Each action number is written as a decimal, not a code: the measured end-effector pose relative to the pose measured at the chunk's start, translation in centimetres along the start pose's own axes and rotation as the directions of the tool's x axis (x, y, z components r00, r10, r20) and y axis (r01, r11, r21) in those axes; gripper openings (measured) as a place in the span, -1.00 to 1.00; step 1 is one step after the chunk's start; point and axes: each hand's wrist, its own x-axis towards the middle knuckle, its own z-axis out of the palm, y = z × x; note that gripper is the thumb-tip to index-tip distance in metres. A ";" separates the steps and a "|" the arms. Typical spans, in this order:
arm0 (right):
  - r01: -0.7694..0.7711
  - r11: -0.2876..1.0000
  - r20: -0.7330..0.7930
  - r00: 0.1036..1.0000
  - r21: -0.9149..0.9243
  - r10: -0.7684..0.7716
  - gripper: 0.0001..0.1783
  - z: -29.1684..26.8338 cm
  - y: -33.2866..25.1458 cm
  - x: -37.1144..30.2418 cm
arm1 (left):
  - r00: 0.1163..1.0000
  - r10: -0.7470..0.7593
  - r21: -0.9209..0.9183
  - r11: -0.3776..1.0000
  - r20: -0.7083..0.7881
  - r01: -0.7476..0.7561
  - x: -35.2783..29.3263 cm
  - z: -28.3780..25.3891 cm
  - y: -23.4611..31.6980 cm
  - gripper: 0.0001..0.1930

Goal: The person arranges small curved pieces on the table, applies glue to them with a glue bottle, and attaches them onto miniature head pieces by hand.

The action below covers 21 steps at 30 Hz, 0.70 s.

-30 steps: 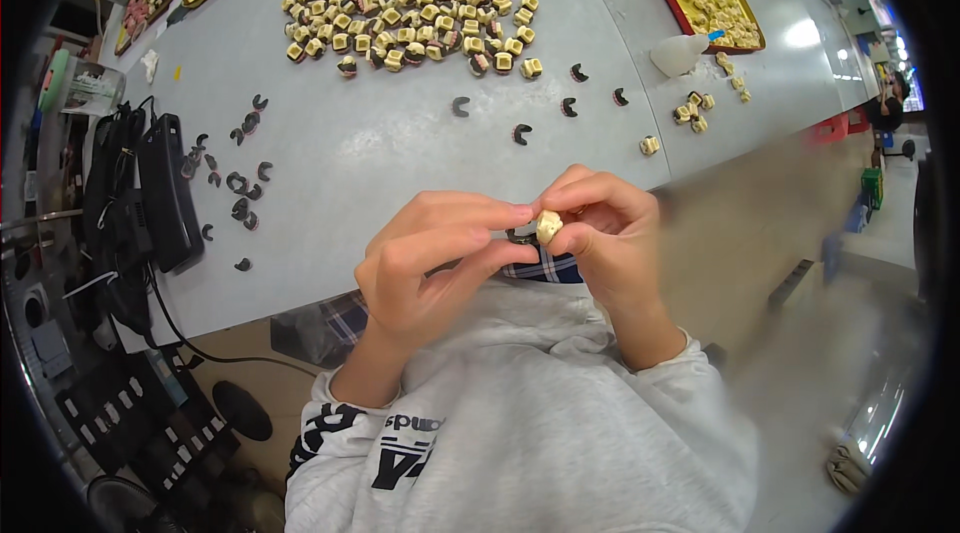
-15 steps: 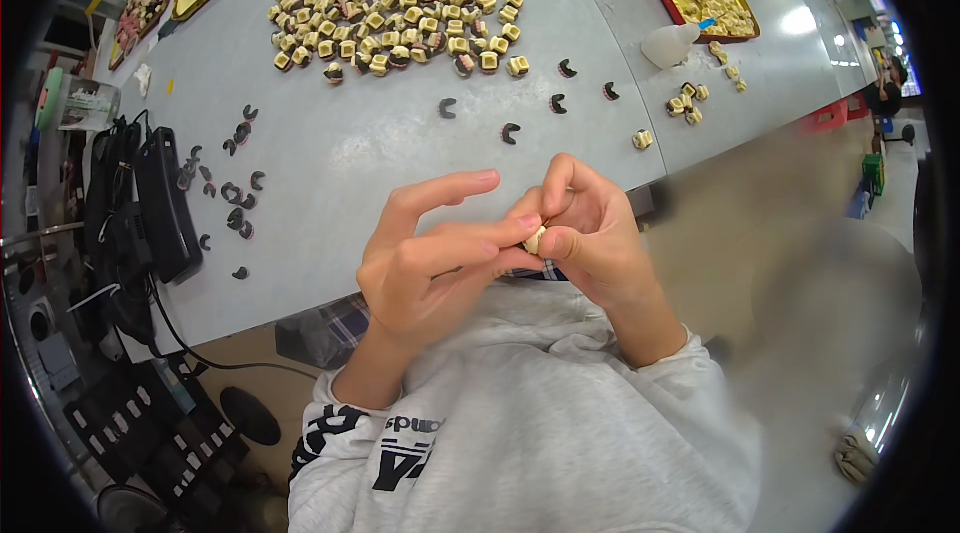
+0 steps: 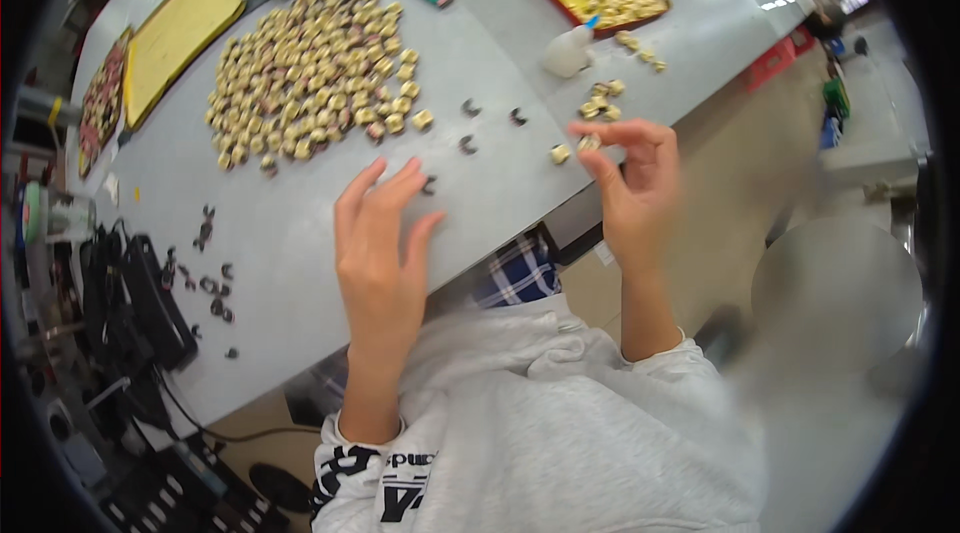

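A small tan block (image 3: pixel 588 143) sits pinched between the thumb and forefinger of the right hand (image 3: pixel 630 188), held just above the near right part of the grey table (image 3: pixel 300 233). A like block (image 3: pixel 560 154) lies on the table just left of it, and a small cluster of them (image 3: pixel 602 98) lies a little farther off. The left hand (image 3: pixel 382 243) is open with fingers spread, holding nothing, its fingertips beside a small dark curved piece (image 3: pixel 430 183). Far left lies a large heap of tan blocks (image 3: pixel 310 78). More dark curved pieces (image 3: pixel 205 273) are scattered at the near left.
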 end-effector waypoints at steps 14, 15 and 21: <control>0.210 0.725 -0.036 0.951 -0.656 -0.308 -0.78 -8.7 6.0 8.8 | 0.984 -0.175 -0.056 0.983 0.023 0.176 0.3 0.4 0.2 -0.65; 0.160 0.712 -0.043 0.965 -0.684 -0.258 -0.77 -8.9 6.0 9.2 | 0.984 -0.177 -0.048 0.983 0.037 0.178 0.2 0.3 0.1 -0.65; 0.111 0.699 0.015 0.990 -0.707 -0.142 -0.81 -10.6 7.7 9.7 | 0.986 -0.157 -0.071 0.984 0.063 0.162 0.5 0.1 0.5 -0.71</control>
